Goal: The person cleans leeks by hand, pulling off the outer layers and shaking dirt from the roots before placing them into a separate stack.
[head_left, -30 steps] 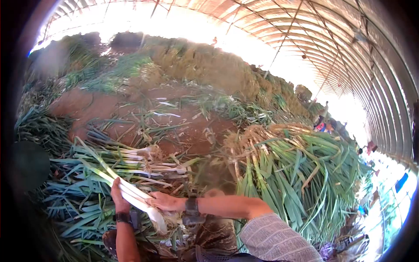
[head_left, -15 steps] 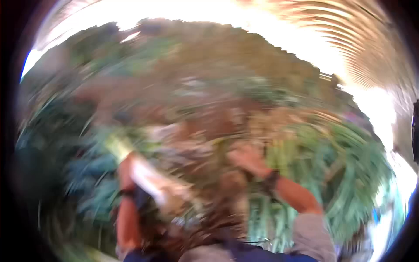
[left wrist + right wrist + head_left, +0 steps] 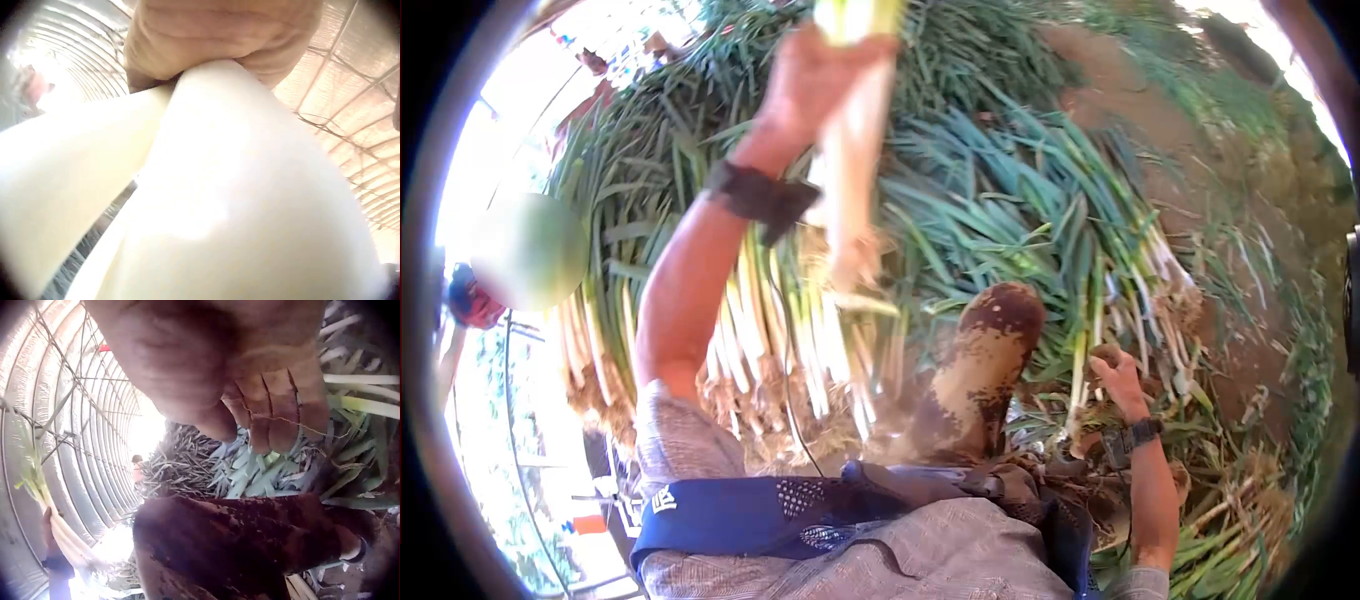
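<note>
My left hand (image 3: pixel 820 85) grips a small bunch of leeks (image 3: pixel 858 165), raised at the upper middle of the head view. Their roots hang down and their green tops run out of the frame. In the left wrist view, thick white stalks (image 3: pixel 237 187) fill the space below the hand. My right hand (image 3: pixel 1122 385) is low on the right, beside a row of leeks (image 3: pixel 1165 275) with white stems and roots. The right wrist view shows its fingers loosely bent around nothing, a thin root strand (image 3: pixel 281 419) crossing them.
Leeks (image 3: pixel 740 345) lie in a thick row at left, roots towards me. Blue-green leaves (image 3: pixel 970 195) heap up beyond my mud-caked knee (image 3: pixel 980 365). More leeks (image 3: pixel 1230 525) lie at lower right. Another person (image 3: pixel 475 300) is at the left edge; brown soil (image 3: pixel 1145 110) stretches behind.
My right hand has let go of the leeks and moved away. The view has swung left, and my left hand has carried the bunch up and out to the left.
</note>
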A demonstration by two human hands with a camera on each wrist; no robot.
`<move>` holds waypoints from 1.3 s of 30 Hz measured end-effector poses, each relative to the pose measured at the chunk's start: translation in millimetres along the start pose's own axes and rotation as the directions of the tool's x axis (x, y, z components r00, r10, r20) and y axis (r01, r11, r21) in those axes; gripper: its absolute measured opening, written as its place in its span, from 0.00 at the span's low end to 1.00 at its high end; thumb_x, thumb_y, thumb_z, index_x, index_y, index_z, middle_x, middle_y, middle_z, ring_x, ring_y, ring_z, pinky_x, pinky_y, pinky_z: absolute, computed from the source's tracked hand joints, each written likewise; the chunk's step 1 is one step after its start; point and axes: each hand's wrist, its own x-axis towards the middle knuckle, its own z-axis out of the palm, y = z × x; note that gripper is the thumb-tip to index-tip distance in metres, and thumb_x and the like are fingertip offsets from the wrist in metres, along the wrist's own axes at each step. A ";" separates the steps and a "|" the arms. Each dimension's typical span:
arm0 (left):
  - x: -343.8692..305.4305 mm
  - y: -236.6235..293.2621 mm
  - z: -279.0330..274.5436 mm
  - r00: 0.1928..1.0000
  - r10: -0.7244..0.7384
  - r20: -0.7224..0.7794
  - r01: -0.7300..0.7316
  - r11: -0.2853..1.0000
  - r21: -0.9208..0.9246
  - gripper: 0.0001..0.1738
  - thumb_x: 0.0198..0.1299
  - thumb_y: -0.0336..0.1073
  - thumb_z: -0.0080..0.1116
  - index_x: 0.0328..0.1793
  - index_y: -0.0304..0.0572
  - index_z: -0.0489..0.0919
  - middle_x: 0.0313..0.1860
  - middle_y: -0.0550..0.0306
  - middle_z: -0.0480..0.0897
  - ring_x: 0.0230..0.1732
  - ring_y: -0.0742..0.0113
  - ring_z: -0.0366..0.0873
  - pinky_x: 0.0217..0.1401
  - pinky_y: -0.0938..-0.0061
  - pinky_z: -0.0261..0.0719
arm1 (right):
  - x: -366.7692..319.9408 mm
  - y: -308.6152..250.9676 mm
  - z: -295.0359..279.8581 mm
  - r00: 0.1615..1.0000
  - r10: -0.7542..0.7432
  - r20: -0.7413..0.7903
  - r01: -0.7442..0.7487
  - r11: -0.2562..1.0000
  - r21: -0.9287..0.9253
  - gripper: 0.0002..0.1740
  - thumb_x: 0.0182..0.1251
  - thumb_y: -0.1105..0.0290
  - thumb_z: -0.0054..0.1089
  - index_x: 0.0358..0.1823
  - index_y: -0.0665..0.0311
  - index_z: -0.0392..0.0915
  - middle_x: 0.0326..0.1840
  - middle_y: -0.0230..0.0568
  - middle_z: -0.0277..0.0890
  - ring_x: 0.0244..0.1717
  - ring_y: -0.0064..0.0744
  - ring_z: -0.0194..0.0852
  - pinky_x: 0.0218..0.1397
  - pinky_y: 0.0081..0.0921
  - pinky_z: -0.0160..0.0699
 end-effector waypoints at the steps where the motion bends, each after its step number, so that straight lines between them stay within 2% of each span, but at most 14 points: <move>1: -2.2 -22.7 -43.0 0.992 0.123 0.020 -0.123 0.992 0.034 0.16 0.58 0.40 0.67 0.41 0.31 0.84 0.31 0.61 0.85 0.25 0.79 0.76 0.26 0.78 0.74 | 5.2 3.7 6.1 0.999 -0.028 0.027 0.027 0.999 0.031 0.16 0.68 0.65 0.59 0.48 0.71 0.77 0.37 0.39 0.81 0.35 0.26 0.81 0.33 0.25 0.80; 2: -3.4 -39.6 -79.3 0.968 0.247 0.052 -0.250 0.966 0.067 0.16 0.59 0.41 0.66 0.42 0.32 0.84 0.29 0.63 0.84 0.24 0.78 0.75 0.25 0.78 0.73 | 15.5 9.8 7.5 0.998 -0.027 0.057 0.025 0.999 0.042 0.16 0.68 0.65 0.59 0.48 0.71 0.77 0.37 0.39 0.81 0.35 0.26 0.81 0.33 0.25 0.80; 6: -77.0 -150.1 -179.2 0.911 0.001 -0.412 0.188 0.889 0.417 0.22 0.56 0.44 0.66 0.47 0.31 0.81 0.27 0.59 0.82 0.27 0.73 0.76 0.26 0.70 0.73 | 38.1 55.4 16.1 0.991 0.083 0.108 -0.071 0.992 -0.103 0.17 0.71 0.68 0.57 0.55 0.72 0.74 0.44 0.45 0.79 0.43 0.35 0.81 0.40 0.36 0.81; 9: -249.9 -336.0 -272.9 0.826 -0.253 -0.504 0.561 0.276 0.781 0.44 0.55 0.50 0.68 0.68 0.25 0.63 0.42 0.38 0.83 0.39 0.44 0.82 0.40 0.58 0.81 | 34.1 80.3 20.5 0.994 0.066 0.090 -0.051 0.985 -0.165 0.12 0.69 0.71 0.57 0.45 0.74 0.77 0.36 0.43 0.80 0.38 0.30 0.80 0.38 0.33 0.79; 12: -375.5 -369.2 -264.0 0.681 -0.571 -0.459 0.500 -0.097 0.861 0.58 0.55 0.51 0.63 0.79 0.25 0.43 0.76 0.28 0.58 0.76 0.42 0.58 0.78 0.60 0.57 | 28.6 122.0 5.9 0.989 0.099 0.107 -0.083 0.985 -0.151 0.10 0.70 0.72 0.55 0.44 0.74 0.77 0.33 0.40 0.79 0.32 0.27 0.78 0.34 0.30 0.78; 13: -354.2 -330.8 -245.9 0.493 -0.693 -0.527 0.630 -0.134 0.765 0.55 0.56 0.54 0.60 0.77 0.21 0.48 0.71 0.23 0.62 0.74 0.40 0.61 0.79 0.59 0.54 | 14.2 69.4 14.4 0.963 0.266 0.030 -0.264 0.963 -0.057 0.09 0.70 0.72 0.54 0.44 0.72 0.76 0.30 0.38 0.78 0.28 0.27 0.76 0.30 0.28 0.77; 17: -377.0 -378.7 -314.2 0.444 -0.872 -0.207 0.875 0.372 0.311 0.39 0.68 0.40 0.55 0.78 0.30 0.53 0.67 0.40 0.71 0.60 0.53 0.78 0.67 0.70 0.74 | 19.8 109.5 -19.6 0.927 0.372 0.055 -0.354 0.911 -0.210 0.14 0.71 0.68 0.57 0.48 0.73 0.76 0.37 0.40 0.80 0.30 0.30 0.80 0.32 0.30 0.78; 18: -373.9 -390.6 -322.1 0.592 -0.771 -0.234 0.739 0.404 0.540 0.47 0.64 0.44 0.60 0.79 0.27 0.48 0.73 0.34 0.64 0.73 0.50 0.64 0.77 0.69 0.60 | 27.7 125.1 -30.4 0.945 0.320 0.065 -0.283 0.903 -0.323 0.16 0.70 0.66 0.59 0.49 0.75 0.76 0.40 0.46 0.81 0.33 0.33 0.82 0.35 0.33 0.80; 19: -358.0 -361.3 -299.5 0.494 -0.750 -0.440 0.656 -0.010 0.755 0.56 0.59 0.53 0.64 0.78 0.23 0.46 0.77 0.29 0.55 0.79 0.47 0.52 0.81 0.67 0.48 | 29.4 133.7 -36.5 0.960 0.279 0.008 -0.261 0.908 -0.329 0.16 0.69 0.66 0.59 0.48 0.74 0.76 0.39 0.47 0.81 0.34 0.34 0.82 0.37 0.36 0.80; 26: -276.5 -249.6 -190.4 0.574 -0.400 -0.715 0.575 -0.425 0.699 0.51 0.56 0.60 0.63 0.76 0.33 0.59 0.75 0.36 0.61 0.71 0.43 0.65 0.70 0.54 0.65 | 53.4 176.4 -41.1 0.887 0.244 -0.392 -0.434 0.733 -0.524 0.23 0.62 0.63 0.67 0.52 0.72 0.72 0.48 0.56 0.76 0.49 0.54 0.76 0.50 0.51 0.76; 27: -261.1 -251.8 -185.2 0.645 -0.392 -0.656 0.552 -0.356 0.754 0.48 0.58 0.58 0.62 0.77 0.39 0.58 0.77 0.39 0.59 0.72 0.45 0.63 0.69 0.55 0.66 | 59.5 184.1 -39.2 0.884 0.255 -0.391 -0.440 0.735 -0.516 0.23 0.62 0.63 0.67 0.52 0.72 0.72 0.48 0.56 0.76 0.49 0.54 0.76 0.50 0.51 0.76; 30: -217.7 -305.5 -163.5 0.901 -0.158 -0.405 0.431 0.446 0.785 0.33 0.67 0.50 0.57 0.71 0.35 0.67 0.69 0.41 0.71 0.69 0.49 0.69 0.69 0.62 0.68 | 73.9 213.0 -27.5 0.878 0.184 -0.443 -0.442 0.666 -0.601 0.38 0.44 0.61 0.77 0.54 0.72 0.66 0.52 0.58 0.73 0.52 0.57 0.73 0.52 0.49 0.76; 33: -133.2 -221.7 -5.2 0.900 -0.378 -0.216 0.412 0.900 0.145 0.25 0.69 0.43 0.55 0.67 0.36 0.72 0.64 0.45 0.76 0.65 0.57 0.74 0.66 0.63 0.71 | 89.1 234.0 -18.5 0.902 0.274 -0.332 -0.428 0.665 -0.613 0.46 0.42 0.60 0.78 0.60 0.73 0.62 0.55 0.60 0.70 0.56 0.58 0.70 0.59 0.47 0.71; 39: -67.5 -38.0 269.9 0.902 -0.239 0.360 0.425 0.640 -0.640 0.18 0.69 0.39 0.52 0.59 0.36 0.75 0.51 0.46 0.81 0.47 0.61 0.82 0.52 0.62 0.81 | 98.8 236.4 7.0 0.865 0.139 -0.482 -0.439 0.674 -0.594 0.48 0.43 0.59 0.76 0.65 0.71 0.61 0.53 0.60 0.73 0.55 0.58 0.72 0.59 0.46 0.71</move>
